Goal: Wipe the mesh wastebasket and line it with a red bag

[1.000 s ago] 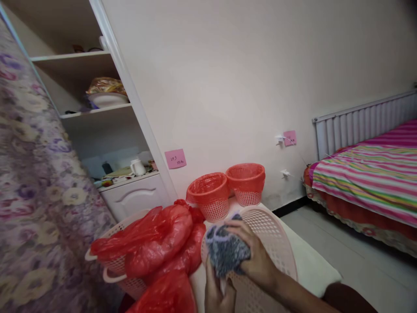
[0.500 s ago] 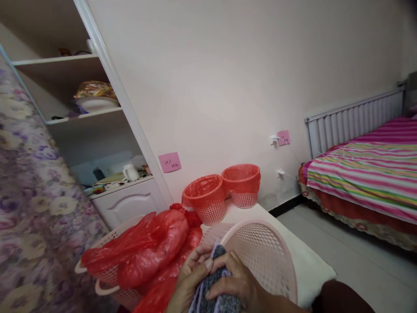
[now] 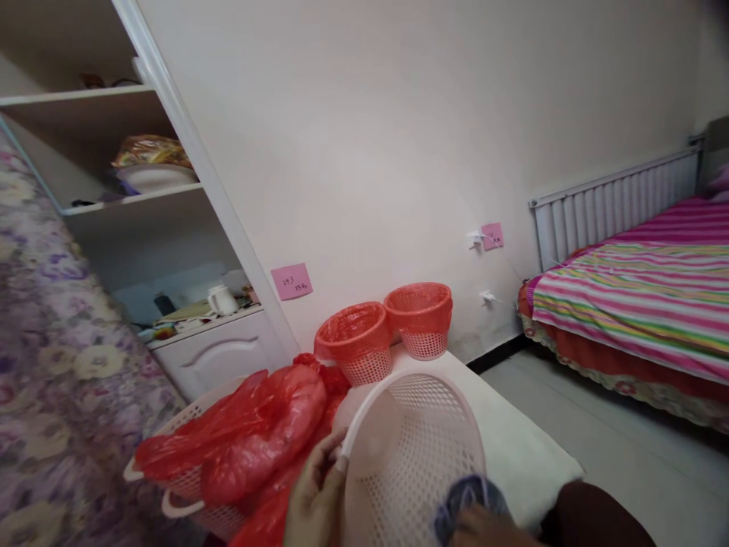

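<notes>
Head view, looking forward and down across a white table (image 3: 529, 456) toward a pale wall. Left hand (image 3: 312, 497): fingers curled over the near rim of a pink perforated basket (image 3: 415, 448), which is tipped on its side so that its open mouth faces the camera. Right hand (image 3: 484, 528): only its upper part shows at the lower edge of the frame, resting on a blue-grey knitted bundle (image 3: 464, 497) that lies against the basket's lower wall; whether the fingers are closed on the bundle or merely laid on it cannot be told (the hand is cut off by the frame). Just left of the basket, red plastic bags (image 3: 256, 433) lie heaped over a second pale basket (image 3: 182, 497), of which the rim and handles show. Behind, at the far end of the table, two small baskets lined in red plastic (image 3: 356, 342) stand side by side, touching. A pink note (image 3: 291, 281) is stuck to the wall above them. At left stands a white shelf unit (image 3: 171, 197) with a bowl and a small jug on its shelves, flanked by a floral curtain (image 3: 51, 365). At right is a bed with a striped cover (image 3: 638, 296).
</notes>
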Demonstrator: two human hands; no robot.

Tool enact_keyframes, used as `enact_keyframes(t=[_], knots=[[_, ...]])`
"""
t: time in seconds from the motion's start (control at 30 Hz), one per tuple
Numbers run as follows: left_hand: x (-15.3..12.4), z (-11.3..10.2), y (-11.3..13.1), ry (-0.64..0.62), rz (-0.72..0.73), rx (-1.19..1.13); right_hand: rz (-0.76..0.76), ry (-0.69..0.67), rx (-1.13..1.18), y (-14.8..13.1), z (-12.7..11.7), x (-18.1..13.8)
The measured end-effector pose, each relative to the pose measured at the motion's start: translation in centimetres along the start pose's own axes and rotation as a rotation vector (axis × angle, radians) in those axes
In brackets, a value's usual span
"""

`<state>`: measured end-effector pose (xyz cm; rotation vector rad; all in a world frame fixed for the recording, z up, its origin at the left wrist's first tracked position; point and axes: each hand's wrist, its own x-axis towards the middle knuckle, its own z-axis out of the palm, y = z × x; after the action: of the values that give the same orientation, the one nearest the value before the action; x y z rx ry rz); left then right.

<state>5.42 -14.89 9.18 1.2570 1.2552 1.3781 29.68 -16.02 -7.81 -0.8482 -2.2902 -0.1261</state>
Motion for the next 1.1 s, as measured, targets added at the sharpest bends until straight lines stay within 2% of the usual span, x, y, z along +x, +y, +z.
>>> enact_keyframes(t=[0.1,0.13,0.2,0.27,0.33,0.43,0.57,0.67,0.73,0.8,0.87,0.93,1.03,1.1], knots=[[0.2,-0.1,-0.5,0.008,0.090,0.183,-0.032,0.031,0.035,2.6,-4.8,1.1],[0.3,0.1,-0.6,0.015,0.106,0.208,-0.002,0.118,0.063,3.1,-6.8,2.2],[0.6,0.8,-0.7,0.012,0.136,0.225,0.033,0.388,0.077,3.6,-10.2,5.2],[0.9,1.6,-0.8,-0.021,0.153,0.227,0.018,0.542,0.095,3.8,-12.2,8.9],[1.1,2.1,-0.7,-0.057,0.164,0.197,-0.003,0.535,0.094,4.4,-12.4,11.8],[1.4,1.4,0.0,-0.037,0.147,0.082,0.040,0.409,0.079,6.1,-10.4,12.5],[1.5,-0.4,1.0,0.042,0.109,-0.010,0.121,0.286,0.084,7.4,-8.2,7.8],[1.4,-0.2,1.2,0.041,0.090,-0.016,0.127,0.172,0.113,6.0,-8.3,5.9],[1.2,0.9,1.3,0.011,0.095,-0.017,0.069,0.119,0.110,4.5,-8.3,7.1],[0.8,2.3,1.5,-0.056,0.116,-0.026,-0.010,0.094,0.038,3.4,-7.2,9.7],[0.4,3.5,1.8,-0.121,0.122,-0.048,-0.068,0.034,-0.098,3.1,-4.8,12.5],[0.0,4.0,2.0,-0.140,0.103,-0.090,-0.097,-0.038,-0.129,3.8,-1.6,14.2],[-0.6,4.2,1.9,-0.139,0.067,-0.150,-0.069,-0.147,-0.164,5.8,3.2,14.2],[-0.8,4.2,1.6,-0.144,0.073,-0.167,-0.005,-0.222,-0.188,7.0,5.3,13.1]])
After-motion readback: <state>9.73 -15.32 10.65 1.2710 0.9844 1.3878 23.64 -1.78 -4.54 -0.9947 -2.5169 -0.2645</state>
